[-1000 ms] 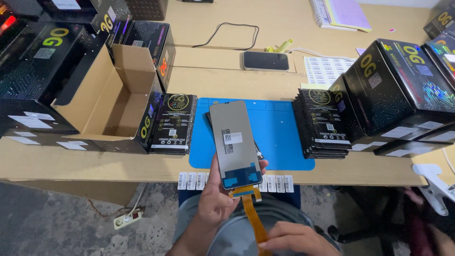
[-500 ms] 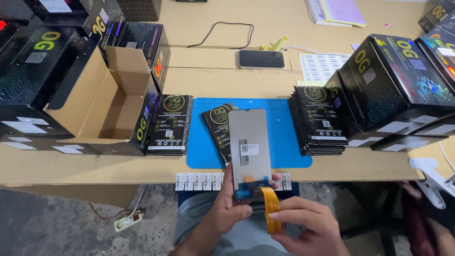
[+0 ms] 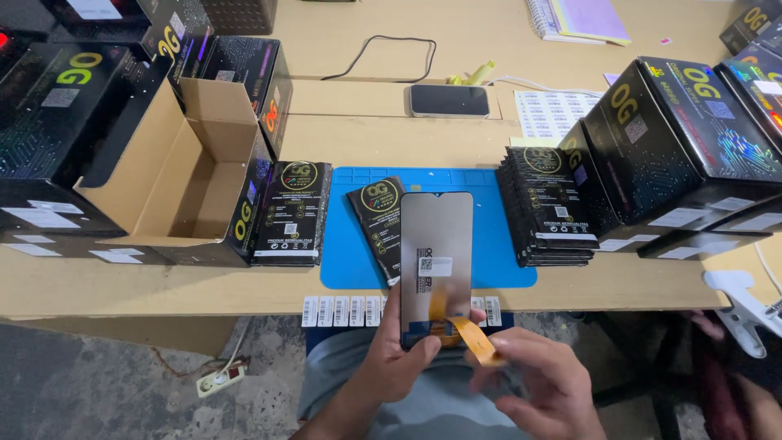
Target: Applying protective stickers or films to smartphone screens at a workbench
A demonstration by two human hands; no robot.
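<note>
My left hand (image 3: 399,358) grips the lower end of a grey phone screen panel (image 3: 436,244), held upright over the table's front edge with its back side and a small white sticker facing me. From the panel's bottom hangs an orange flex ribbon (image 3: 475,338), which my right hand (image 3: 538,383) pinches and folds upward. Behind the panel, a flat black packet (image 3: 375,216) lies tilted on the blue work mat (image 3: 505,244).
A stack of black packets (image 3: 550,208) sits right of the mat, another (image 3: 292,213) to its left. An open cardboard carton (image 3: 183,183) and large black boxes (image 3: 684,138) flank them. A phone (image 3: 449,99), cable and label strip (image 3: 342,310) lie on the wooden table.
The panel came down and slightly right toward the table edge. My right hand rose from below and bent the orange ribbon up against the panel's back.
</note>
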